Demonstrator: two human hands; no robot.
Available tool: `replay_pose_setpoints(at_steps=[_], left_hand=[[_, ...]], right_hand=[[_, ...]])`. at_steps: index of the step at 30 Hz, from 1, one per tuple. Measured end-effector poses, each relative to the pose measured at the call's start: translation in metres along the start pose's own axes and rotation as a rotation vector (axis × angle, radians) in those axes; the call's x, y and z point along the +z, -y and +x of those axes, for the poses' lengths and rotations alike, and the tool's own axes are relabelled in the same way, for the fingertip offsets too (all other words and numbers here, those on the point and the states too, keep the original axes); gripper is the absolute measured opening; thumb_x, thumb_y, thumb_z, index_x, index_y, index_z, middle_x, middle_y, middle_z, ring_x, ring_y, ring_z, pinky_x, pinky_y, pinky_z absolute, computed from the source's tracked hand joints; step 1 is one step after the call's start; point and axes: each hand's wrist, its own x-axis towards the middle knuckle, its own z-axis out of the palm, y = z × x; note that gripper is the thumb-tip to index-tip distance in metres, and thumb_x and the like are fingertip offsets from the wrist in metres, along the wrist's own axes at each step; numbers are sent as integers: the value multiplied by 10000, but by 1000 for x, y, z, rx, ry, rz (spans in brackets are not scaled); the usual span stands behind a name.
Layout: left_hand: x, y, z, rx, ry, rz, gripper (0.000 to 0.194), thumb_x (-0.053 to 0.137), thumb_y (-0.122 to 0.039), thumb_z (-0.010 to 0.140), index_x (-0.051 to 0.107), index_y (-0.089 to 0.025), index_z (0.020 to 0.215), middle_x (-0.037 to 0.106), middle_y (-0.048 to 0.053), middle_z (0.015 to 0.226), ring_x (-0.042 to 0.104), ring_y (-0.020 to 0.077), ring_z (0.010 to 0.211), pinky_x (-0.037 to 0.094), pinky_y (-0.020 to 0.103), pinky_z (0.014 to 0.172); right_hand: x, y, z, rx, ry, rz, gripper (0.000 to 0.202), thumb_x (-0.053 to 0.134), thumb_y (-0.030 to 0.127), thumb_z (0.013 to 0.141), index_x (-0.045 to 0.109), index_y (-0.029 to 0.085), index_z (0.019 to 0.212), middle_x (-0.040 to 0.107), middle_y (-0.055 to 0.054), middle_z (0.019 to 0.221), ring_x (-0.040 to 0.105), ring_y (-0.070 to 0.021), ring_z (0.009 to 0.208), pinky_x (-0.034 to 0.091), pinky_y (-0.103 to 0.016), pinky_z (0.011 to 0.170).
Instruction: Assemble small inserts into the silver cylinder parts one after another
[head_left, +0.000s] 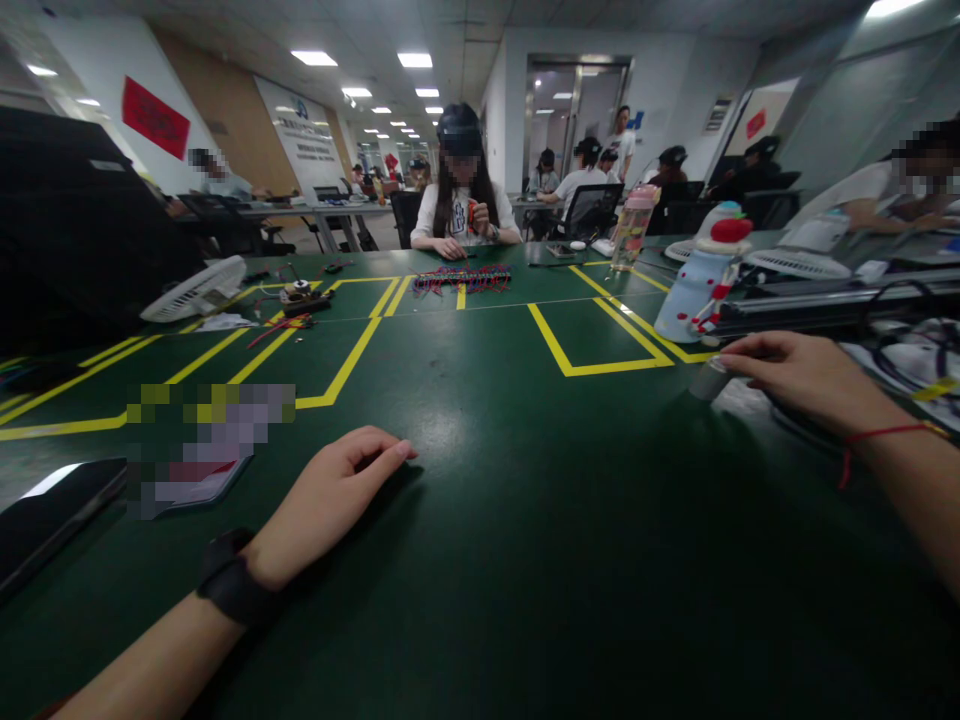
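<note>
Green surface (525,540): fills the foreground; yellow tape (615,369) marks outlines on it, presumably to set areas apart.
Person opposite (435,218): sits at the far edge; a bundle of red and blue wires (461,280) lies just in front, likely for easy reach.
Light-blue bottle (686,290): stands toward the right, probably parked there to keep it out of the arms' way.
Left hand (330,500): loosely open, fingers half-curled, nothing seen in it; it idles low at left of centre, perhaps because one hand suffices.
Right hand (814,378): stretched out to the right, thumb and fingertips pinching a small part.
Dark flat device (71,515): lies at the left, cut off by the frame.
Grey cylinder (706,382): below the bottle in view, tilted, gripped at its upper end; a fingertip hold seems to suit its small size. Base contact: cannot tell.
</note>
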Motion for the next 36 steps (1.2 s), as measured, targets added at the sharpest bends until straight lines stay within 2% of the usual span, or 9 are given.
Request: replay_pose_setpoints(at_steps=[5, 8, 11, 17, 21, 25, 29, 33, 36], left_hand=[[0, 1, 0, 2, 5, -3, 343, 452, -514, 861, 656, -238, 862, 651, 21, 924, 590, 208, 885, 432, 322, 784], [0, 0, -1, 4, 4, -8, 344, 449, -511, 862, 655, -236, 854, 650, 24, 923, 588, 210, 884, 432, 323, 785], [0, -1, -2, 5, 1, -10, 345, 448, -512, 861, 655, -236, 849, 650, 25, 919, 589, 211, 882, 434, 321, 782], [0, 1, 0, 7, 5, -8, 335, 454, -506, 862, 656, -238, 855, 649, 13, 915, 591, 200, 884, 429, 310, 789], [1, 3, 0, 4, 7, -8, 327, 455, -504, 863, 655, -245, 860, 652, 12, 933, 589, 200, 890, 430, 308, 785], [0, 3, 0, 3, 5, -15, 331, 461, -509, 855, 662, -245, 862, 664, 17, 941, 595, 208, 899, 433, 313, 795], [-1, -3, 3, -62, 25, -22, 371, 469, -540, 831, 676, -240, 896, 683, 25, 918, 618, 216, 859, 451, 320, 755], [5, -20, 13, -34, 66, 30, 404, 461, -559, 821, 679, -238, 931, 691, 28, 883, 630, 220, 791, 463, 328, 700], [16, -37, 18, 101, 65, 25, 357, 465, -516, 839, 680, -241, 916, 689, 22, 917, 626, 213, 826, 463, 326, 732]], right_hand=[[-1, 4, -2, 78, -29, -19, 391, 640, 498, 681, 688, 193, 920, 668, -65, 853, 579, -159, 697, 412, -294, 650], [-2, 10, -6, 126, 51, 134, 350, 651, 422, 693, 691, 185, 947, 671, -71, 882, 586, -150, 708, 436, -278, 636], [-4, 13, -9, 148, 38, 287, 367, 688, 383, 660, 686, 182, 967, 667, -76, 942, 589, -145, 755, 461, -262, 639], [-7, 12, -9, 74, 65, 67, 448, 709, 513, 600, 672, 179, 896, 662, -76, 900, 592, -160, 734, 437, -287, 658], [-1, 7, -4, -6, 60, -53, 608, 769, 523, 478, 609, 158, 936, 643, -94, 956, 586, -184, 812, 431, -292, 706], [8, 8, -6, -42, -23, -119, 541, 752, 481, 527, 563, 155, 915, 627, -99, 955, 582, -188, 787, 433, -299, 675], [19, 48, -33, -169, -67, 108, 475, 722, 433, 613, 524, 154, 942, 621, -76, 901, 597, -167, 736, 463, -284, 646], [43, 122, -85, -436, 214, 496, 394, 637, 371, 744, 463, 182, 1043, 613, -56, 934, 606, -130, 754, 501, -262, 668], [65, 167, -119, -647, 344, 548, 312, 611, 300, 767, 493, 189, 1034, 597, -52, 1030, 594, -126, 865, 496, -269, 759]])
